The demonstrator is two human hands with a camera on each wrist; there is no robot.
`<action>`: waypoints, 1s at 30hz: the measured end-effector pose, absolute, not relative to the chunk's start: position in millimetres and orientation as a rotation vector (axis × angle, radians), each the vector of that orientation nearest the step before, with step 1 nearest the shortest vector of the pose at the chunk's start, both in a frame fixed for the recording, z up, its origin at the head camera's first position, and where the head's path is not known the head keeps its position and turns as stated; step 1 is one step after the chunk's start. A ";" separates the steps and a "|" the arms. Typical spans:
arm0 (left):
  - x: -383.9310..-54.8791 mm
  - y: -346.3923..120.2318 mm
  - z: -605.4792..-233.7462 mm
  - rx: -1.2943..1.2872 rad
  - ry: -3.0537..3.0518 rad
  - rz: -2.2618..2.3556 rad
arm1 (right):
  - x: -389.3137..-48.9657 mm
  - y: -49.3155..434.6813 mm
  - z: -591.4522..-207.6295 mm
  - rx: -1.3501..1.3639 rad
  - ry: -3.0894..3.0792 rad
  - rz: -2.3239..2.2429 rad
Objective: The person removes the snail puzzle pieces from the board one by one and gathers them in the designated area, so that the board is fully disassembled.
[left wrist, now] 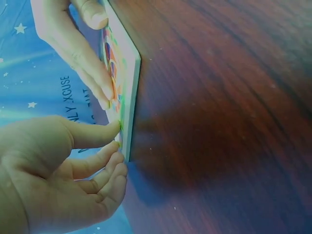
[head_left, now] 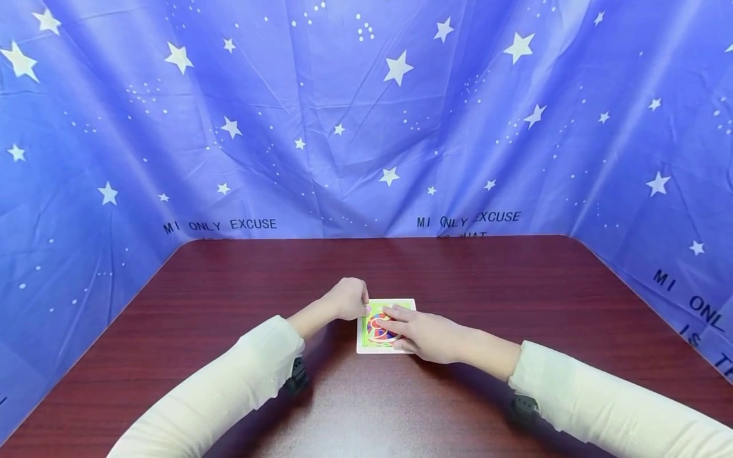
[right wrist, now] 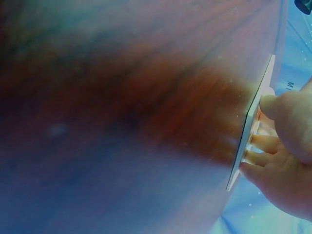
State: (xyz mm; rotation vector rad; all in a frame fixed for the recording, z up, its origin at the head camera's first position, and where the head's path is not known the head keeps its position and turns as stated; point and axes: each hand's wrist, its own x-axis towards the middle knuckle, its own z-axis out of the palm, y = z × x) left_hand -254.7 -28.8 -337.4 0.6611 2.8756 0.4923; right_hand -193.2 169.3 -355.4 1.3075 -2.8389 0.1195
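Note:
A thin square board [head_left: 373, 337] with a white border and a colourful round figure on a yellow-green ground lies flat on the table. My right hand [head_left: 428, 334] rests on its right part, fingers stretched and spread over the picture. At the board's left edge is my left hand [head_left: 346, 298], bent down with curled fingers. From the left wrist view, the left thumb and index fingertip touch the board's face [left wrist: 128, 78] a small gap apart; whether they pinch anything there is unclear. The other left fingers curl beside the edge. Part of the picture is covered by the right fingers.
The dark red-brown wooden table [head_left: 258, 280] has rounded far corners. A blue cloth [head_left: 321, 159] with white stars and printed lettering hangs behind it and along both sides. Black wrist devices [head_left: 298, 375] sit under the white sleeves [head_left: 229, 375].

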 end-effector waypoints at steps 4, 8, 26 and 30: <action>-255.8 -26.8 -333.5 0.619 2.885 0.489 | -193.8 169.7 -355.3 1.308 -2.829 0.111; -256.9 -26.5 -332.6 0.560 2.875 0.516 | -193.1 170.0 -356.1 1.313 -2.822 0.117; -261.5 -26.8 -330.2 0.471 2.832 0.694 | -191.9 169.7 -356.9 1.300 -2.832 0.121; -261.4 -26.7 -331.3 0.465 2.833 0.718 | -191.7 169.7 -356.0 1.307 -2.826 0.134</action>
